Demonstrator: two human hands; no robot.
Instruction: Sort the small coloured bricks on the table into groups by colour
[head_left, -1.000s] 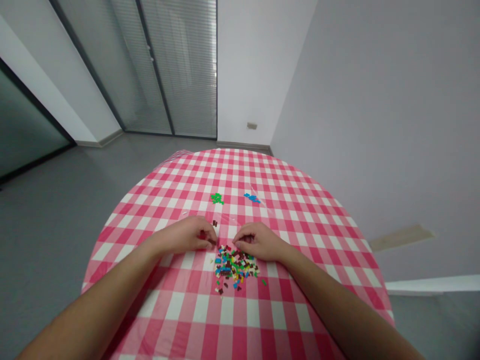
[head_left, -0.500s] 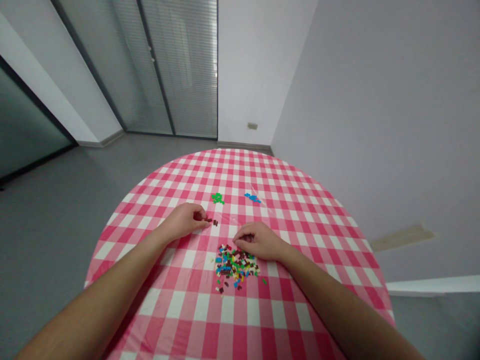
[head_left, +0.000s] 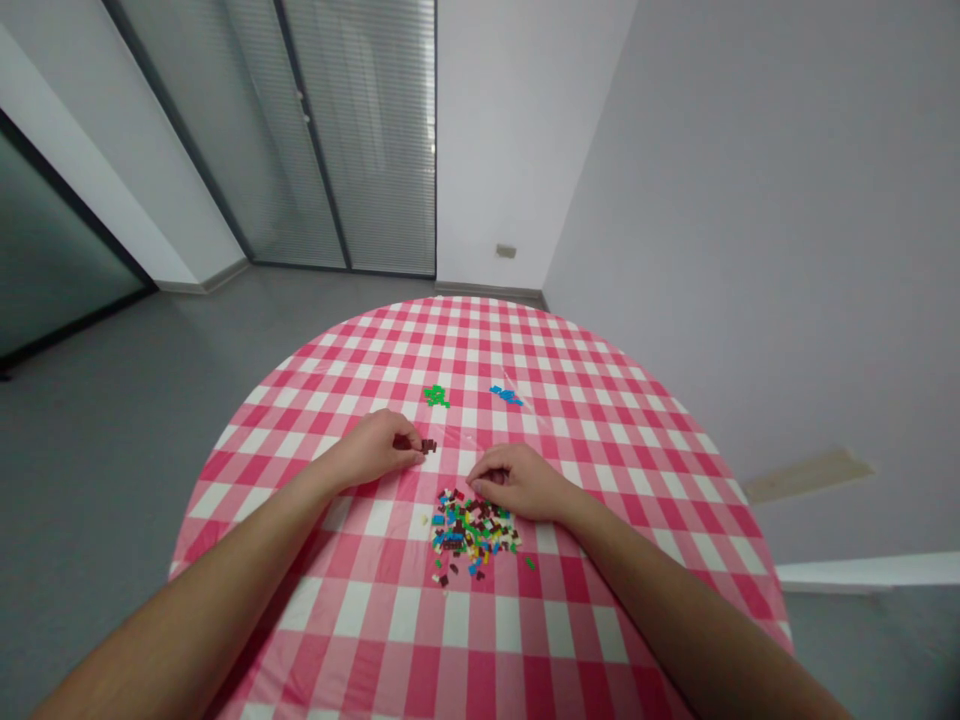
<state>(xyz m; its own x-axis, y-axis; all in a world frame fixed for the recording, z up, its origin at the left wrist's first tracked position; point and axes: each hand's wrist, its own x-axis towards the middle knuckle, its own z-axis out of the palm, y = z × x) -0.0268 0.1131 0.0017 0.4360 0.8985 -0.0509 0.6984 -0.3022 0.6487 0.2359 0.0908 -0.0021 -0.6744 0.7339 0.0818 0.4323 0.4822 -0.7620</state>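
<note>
**Hands at the brick piles**

On the round table [head_left: 600,420] with its pink check cloth, the left hand [head_left: 373,453] rests with fingertips curled beside a few brown bricks [head_left: 427,446], touching them; whether it pinches any, I cannot tell. The right hand [head_left: 514,480] lies loosely curled at the far edge of the mixed pile [head_left: 471,533], fingers bent down, their grip hidden. Farther off sit 2 small sorted heaps, green bricks [head_left: 435,396] and blue bricks [head_left: 506,395], well apart from both hands.
</note>
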